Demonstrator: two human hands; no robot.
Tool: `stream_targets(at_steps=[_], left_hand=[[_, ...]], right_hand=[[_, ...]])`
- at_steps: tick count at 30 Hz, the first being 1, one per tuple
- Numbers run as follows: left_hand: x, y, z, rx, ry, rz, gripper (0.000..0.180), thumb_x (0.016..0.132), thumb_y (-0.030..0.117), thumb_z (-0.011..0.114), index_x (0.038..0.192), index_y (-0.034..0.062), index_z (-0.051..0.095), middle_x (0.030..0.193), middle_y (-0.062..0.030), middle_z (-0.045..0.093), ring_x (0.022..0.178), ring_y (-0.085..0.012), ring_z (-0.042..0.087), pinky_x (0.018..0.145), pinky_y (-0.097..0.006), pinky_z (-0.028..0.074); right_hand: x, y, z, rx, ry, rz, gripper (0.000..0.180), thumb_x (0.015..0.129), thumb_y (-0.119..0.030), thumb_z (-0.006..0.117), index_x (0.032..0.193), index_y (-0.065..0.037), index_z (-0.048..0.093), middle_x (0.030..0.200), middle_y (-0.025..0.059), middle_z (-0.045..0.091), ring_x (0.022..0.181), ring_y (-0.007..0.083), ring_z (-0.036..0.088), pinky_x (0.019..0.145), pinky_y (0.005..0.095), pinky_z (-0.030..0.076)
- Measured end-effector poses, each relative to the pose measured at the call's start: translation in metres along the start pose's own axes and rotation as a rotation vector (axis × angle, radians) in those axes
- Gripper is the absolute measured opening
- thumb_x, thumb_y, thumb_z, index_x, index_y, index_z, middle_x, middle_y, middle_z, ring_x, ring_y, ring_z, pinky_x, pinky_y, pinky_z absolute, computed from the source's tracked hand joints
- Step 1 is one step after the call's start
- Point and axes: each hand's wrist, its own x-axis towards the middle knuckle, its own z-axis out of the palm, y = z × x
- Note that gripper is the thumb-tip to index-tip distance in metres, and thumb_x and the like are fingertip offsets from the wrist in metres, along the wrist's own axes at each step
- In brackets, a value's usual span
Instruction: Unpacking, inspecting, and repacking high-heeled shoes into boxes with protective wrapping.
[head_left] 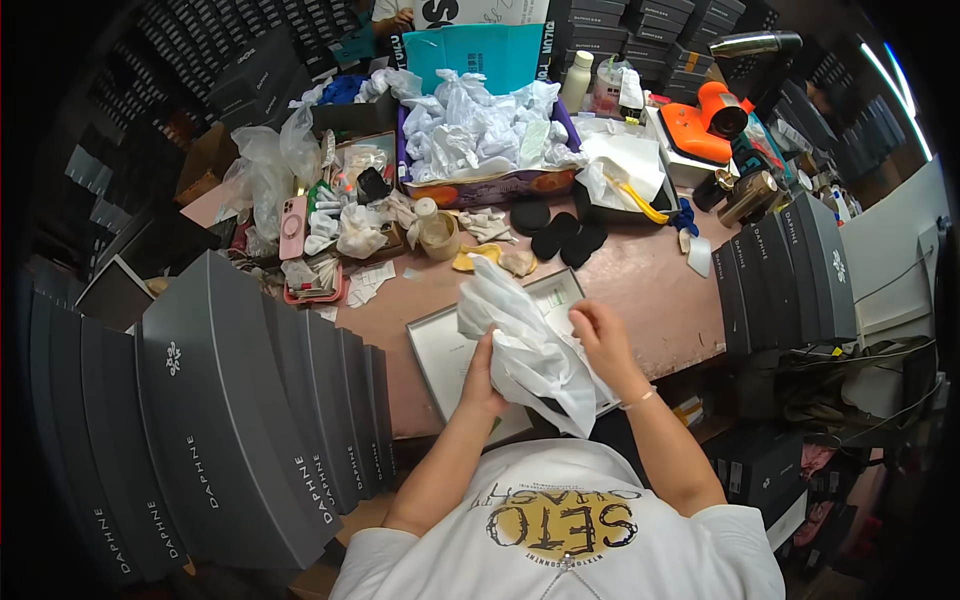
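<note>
My left hand (484, 380) is closed on the near left side of a crumpled white tissue paper bundle (535, 350). What the paper wraps, if anything, is hidden. At the bundle's right edge is my right hand (608, 350), its fingers curled together; what they hold, if anything, I cannot make out. Beneath the bundle lies an open shoe box (435, 345) with a pale inside, partly covered by the paper and my hands. Just beyond it are yellowish sponge pieces (478, 256) and black round pads (570, 238).
Stacked dark grey shoe boxes (225, 400) rise at the left, and more boxes (790, 270) stand at the right. A purple bin (480, 190) of crumpled paper is at the back. An orange device (700, 130), a jar (438, 232) and a pink phone (292, 228) are around the pink table (670, 310).
</note>
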Motion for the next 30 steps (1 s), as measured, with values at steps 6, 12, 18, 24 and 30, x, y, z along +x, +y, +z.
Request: stream_targets(at_steps=[6,12,18,24,30], left_hand=[[-0.001,0.004,0.014,-0.037,-0.05,0.096,0.073,0.091,0.063,0.042,0.141,0.01,0.035,0.134,-0.0108,0.05,0.121,-0.0274,0.051,0.103,-0.043,0.041],[0.002,0.011,-0.009,-0.031,-0.007,0.044,0.062,0.097,0.055,0.035,0.14,0.0108,0.037,0.136,-0.0102,0.049,0.122,-0.0292,0.05,0.102,-0.044,0.042],[-0.003,-0.005,-0.02,0.116,-0.12,0.044,0.053,0.097,0.046,0.04,0.134,0.0081,0.043,0.127,-0.0114,0.053,0.114,-0.0292,0.054,0.1,-0.043,0.044],[-0.012,0.011,-0.017,0.098,-0.054,0.09,0.051,0.097,0.045,0.038,0.132,0.0075,0.045,0.127,-0.0121,0.054,0.115,-0.0307,0.054,0.1,-0.044,0.044],[-0.008,0.02,0.0,0.074,0.015,0.071,0.05,0.098,0.043,0.036,0.131,0.0069,0.046,0.128,-0.0129,0.054,0.115,-0.0321,0.054,0.101,-0.045,0.044]], right_hand=[[-0.046,-0.075,-0.004,-0.354,-0.066,-0.344,0.023,0.08,-0.004,0.066,0.103,-0.002,0.061,0.095,0.0122,0.064,0.084,0.0227,0.062,0.074,0.0291,0.05],[-0.034,-0.024,-0.026,-0.063,0.225,-0.031,0.032,0.075,-0.004,0.071,0.105,-0.002,0.059,0.092,0.0096,0.062,0.077,0.0219,0.061,0.071,0.0308,0.049],[-0.073,-0.095,-0.008,-0.198,-0.168,-0.341,0.018,0.081,-0.006,0.062,0.099,-0.001,0.06,0.089,0.0156,0.061,0.081,0.0324,0.062,0.071,0.0321,0.051],[-0.09,-0.113,-0.014,-0.189,-0.149,-0.451,0.014,0.084,-0.011,0.067,0.09,-0.002,0.058,0.08,0.0094,0.058,0.065,0.0246,0.059,0.057,0.0286,0.049],[-0.088,-0.072,0.004,-0.097,-0.248,-0.25,0.027,0.086,-0.01,0.058,0.111,-0.001,0.056,0.106,0.0189,0.059,0.095,0.0348,0.058,0.082,0.0404,0.048]])
